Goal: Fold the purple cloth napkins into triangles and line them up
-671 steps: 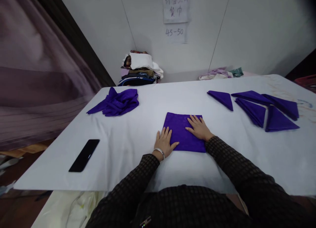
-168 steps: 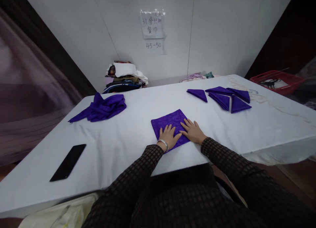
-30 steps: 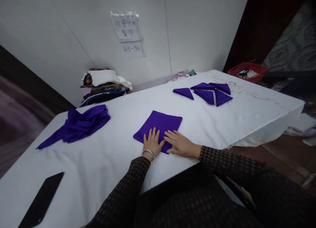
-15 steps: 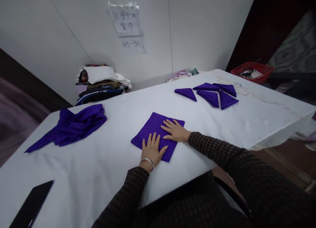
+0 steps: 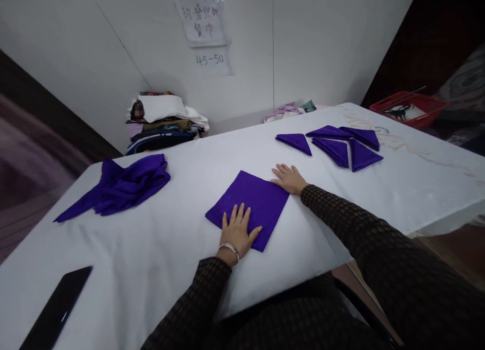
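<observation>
A purple napkin (image 5: 257,198), folded into a flat square, lies on the white tablecloth (image 5: 182,239) in front of me. My left hand (image 5: 238,232) rests on its near-left part with the fingers spread, and a silver bracelet circles that wrist. At the square's far-right corner is my right hand (image 5: 290,179), fingers stretched out, its thumb side over the cloth's edge; it grips nothing. Farther right lie several purple napkins folded into triangles (image 5: 329,153). A crumpled heap of purple cloth (image 5: 132,183) sits on the left side of the table.
A black phone-like slab (image 5: 56,304) lies at the near left. Stacked folded clothes (image 5: 162,120) stand behind the table's far edge, with more fabric (image 5: 286,111) farther right. A red basket (image 5: 424,118) is at the far right. Handwritten paper signs (image 5: 206,27) hang on the wall.
My right hand has slid from the middle of the square out to its far-right corner. My left hand stays on the napkin. The whole view has shifted slightly.
</observation>
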The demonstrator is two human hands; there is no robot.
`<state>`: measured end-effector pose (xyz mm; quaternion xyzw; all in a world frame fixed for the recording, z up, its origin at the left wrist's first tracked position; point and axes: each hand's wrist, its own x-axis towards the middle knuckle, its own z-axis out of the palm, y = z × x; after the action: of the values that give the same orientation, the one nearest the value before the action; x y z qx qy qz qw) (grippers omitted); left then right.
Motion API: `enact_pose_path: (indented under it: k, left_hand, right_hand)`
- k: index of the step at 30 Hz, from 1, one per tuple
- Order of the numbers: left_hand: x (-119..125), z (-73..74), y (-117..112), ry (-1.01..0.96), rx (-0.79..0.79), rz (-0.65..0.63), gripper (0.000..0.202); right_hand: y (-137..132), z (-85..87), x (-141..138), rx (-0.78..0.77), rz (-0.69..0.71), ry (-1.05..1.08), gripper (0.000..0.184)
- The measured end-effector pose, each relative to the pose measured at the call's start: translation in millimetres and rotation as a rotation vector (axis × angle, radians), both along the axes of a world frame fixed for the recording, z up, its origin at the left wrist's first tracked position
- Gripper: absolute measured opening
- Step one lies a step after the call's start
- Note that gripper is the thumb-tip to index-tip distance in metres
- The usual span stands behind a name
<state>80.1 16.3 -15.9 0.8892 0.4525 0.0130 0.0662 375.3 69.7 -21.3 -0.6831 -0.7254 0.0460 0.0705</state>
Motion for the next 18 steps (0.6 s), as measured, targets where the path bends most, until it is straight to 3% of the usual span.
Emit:
enact_pose_path:
  k: [5,7,9,12,14,16,18]
  left_hand:
    - [-0.5,-5.2,1.0,-0.008,0.028,-0.002,0.069]
    - [-0.3,-6.6,1.1,-0.009,0.042,-0.006,0.068]
    - [0.0,-6.3,0.7,-0.002,0.051,-0.008,0.069]
    - [0.4,-3.3,-0.5,0.025,0.053,-0.012,0.069]
    - [0.5,-1.1,-1.3,0.04,0.053,-0.019,0.068]
    - [0.4,-0.1,-2.0,0.052,0.055,-0.021,0.067]
    - [0.3,-0.3,-2.5,0.059,0.064,-0.016,0.068]
  right_hand:
    - [6.0,24.5,1.0,-0.09,-0.134,0.12,0.06]
    - [1.1,36.3,-18.9,-0.087,-0.148,0.142,0.061]
    - [-11.6,42.3,-53.7,-0.027,-0.072,0.161,0.062]
    - [-38.5,36.3,-112.8,0.032,0.196,0.22,0.066]
    - [-52.5,25.6,-137.0,0.015,0.313,0.219,0.068]
    - [-57.7,14.6,-140.4,-0.011,0.35,0.19,0.07]
    - [-54.2,6.7,-126.2,-0.011,0.343,0.147,0.072]
